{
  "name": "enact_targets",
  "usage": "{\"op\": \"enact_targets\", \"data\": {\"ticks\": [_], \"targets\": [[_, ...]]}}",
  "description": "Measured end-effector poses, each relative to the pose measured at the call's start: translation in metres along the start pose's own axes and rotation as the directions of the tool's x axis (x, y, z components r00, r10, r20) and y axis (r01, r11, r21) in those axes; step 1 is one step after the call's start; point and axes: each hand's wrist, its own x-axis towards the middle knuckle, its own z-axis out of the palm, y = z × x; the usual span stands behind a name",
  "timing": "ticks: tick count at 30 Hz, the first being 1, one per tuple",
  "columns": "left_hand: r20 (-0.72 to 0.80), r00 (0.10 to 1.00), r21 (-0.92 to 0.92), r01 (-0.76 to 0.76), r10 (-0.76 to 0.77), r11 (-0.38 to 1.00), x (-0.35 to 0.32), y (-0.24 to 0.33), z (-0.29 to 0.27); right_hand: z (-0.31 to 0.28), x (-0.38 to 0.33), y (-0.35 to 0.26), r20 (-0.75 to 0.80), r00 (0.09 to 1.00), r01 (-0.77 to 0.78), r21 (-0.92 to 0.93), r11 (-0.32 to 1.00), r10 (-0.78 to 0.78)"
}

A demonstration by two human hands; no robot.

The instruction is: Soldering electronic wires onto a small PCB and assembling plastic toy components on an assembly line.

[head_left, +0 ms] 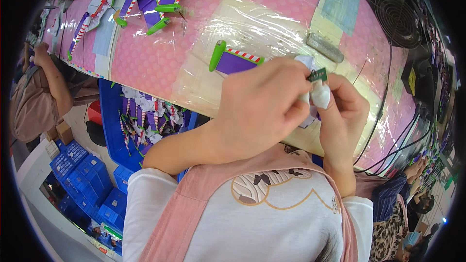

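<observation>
My hands meet over the table, with a small green circuit board (pixel 318 74) between their fingertips. My left hand (pixel 267 102) is closed, its fingertips at the board's left edge; what they pinch is hidden. Thumb and fingers of my right hand (pixel 345 116) are closed on the board from the right. A white finger cover (pixel 320 96) shows just below it, seemingly on a fingertip. A purple toy wing (pixel 238 62) with a green end and a red-and-white striped edge lies partly under my left hand. White and purple bits show behind my fingers.
Several striped purple-and-green wing parts (pixel 158 0) lie at the far left of the pink, film-covered table (pixel 150 63). A grey metal bar (pixel 324 47) rests beyond my hands. A black fan (pixel 395 17) and cables stand right. A blue bin (pixel 112 131) of parts sits left; people work nearby.
</observation>
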Motion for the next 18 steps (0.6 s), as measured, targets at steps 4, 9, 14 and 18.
{"op": "enact_targets", "data": {"ticks": [4,9,14,18], "targets": [[-0.022,0.988,0.147,-0.148,0.153,0.978,-0.003,0.000,0.005,-0.003,-0.002,0.006,-0.002,0.999,0.042,0.035,0.999,-0.042],[0.071,0.982,0.096,-0.182,0.176,0.979,0.005,-0.007,-0.001,-0.013,0.003,-0.007,0.062,0.998,-0.018,-0.073,0.997,0.022],[0.253,0.939,-0.047,0.252,-0.232,0.967,0.029,-0.001,-0.011,-0.007,0.004,0.001,-0.010,0.971,0.206,-0.470,0.858,-0.238],[0.137,0.959,0.240,-0.274,0.247,0.931,0.015,0.003,-0.001,-0.007,0.011,-0.010,0.029,0.981,-0.191,-0.008,0.982,0.191]]}}
